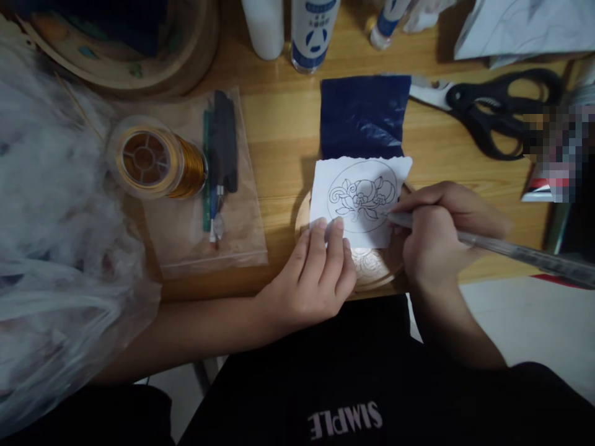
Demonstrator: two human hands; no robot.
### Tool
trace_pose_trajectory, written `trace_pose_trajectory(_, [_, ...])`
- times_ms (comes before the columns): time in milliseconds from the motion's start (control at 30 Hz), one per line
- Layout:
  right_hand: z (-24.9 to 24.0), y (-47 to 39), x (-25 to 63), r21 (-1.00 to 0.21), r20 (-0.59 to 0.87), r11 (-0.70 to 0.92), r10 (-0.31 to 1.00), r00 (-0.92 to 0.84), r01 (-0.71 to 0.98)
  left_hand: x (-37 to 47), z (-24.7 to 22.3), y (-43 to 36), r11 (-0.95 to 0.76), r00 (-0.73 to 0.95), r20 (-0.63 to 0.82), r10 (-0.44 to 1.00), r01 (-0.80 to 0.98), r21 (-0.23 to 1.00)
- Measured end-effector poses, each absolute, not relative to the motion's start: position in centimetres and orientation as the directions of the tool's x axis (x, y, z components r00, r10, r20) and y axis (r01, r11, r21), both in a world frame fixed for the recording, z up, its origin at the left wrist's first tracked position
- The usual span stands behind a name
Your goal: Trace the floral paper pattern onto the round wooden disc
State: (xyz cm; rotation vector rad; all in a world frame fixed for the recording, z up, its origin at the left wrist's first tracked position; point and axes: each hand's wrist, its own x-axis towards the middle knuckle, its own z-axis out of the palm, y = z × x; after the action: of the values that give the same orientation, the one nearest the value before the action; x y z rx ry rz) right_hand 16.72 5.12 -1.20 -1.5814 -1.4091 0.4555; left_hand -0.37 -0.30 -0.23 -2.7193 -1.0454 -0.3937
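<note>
My right hand (437,232) grips a pen (515,248), its tip on the lower right of a floral drawing inside a circle. That drawing is on a white sheet of paper (323,192) with a torn upper edge. With fingers stretched out, my left hand (316,272) presses flat on the paper's lower left. Beneath the paper lies a round wooden board (304,214), with faint flower lines showing below the sheet. A dark blue sheet, like carbon paper (365,114), sticks out above the white paper.
Black-handled scissors (483,102) lie at the right. On the left, a spool of golden wire (162,158) and brushes (216,167) rest on a clear plastic bag (248,223). Bottles (313,34) stand at the back, near a round wooden container (195,56). A crumpled plastic bag (60,248) fills the far left.
</note>
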Motion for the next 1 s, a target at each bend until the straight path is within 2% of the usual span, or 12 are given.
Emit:
trace_pose_trajectory(833, [-1.14,5.24,17.04,-0.843,0.256,0.089,0.934,0.251,0.53,-0.39,-0.51,-0.51,-0.735,0.72,0.315,0.619,0.672,-0.091])
trace_pose_trajectory(1000, [-1.3,5.44,16.98,-0.882,0.252,0.089,0.92,0.301,0.463,-0.36,-0.69,-0.55,-0.73,0.718,0.325,0.616,0.675,-0.108])
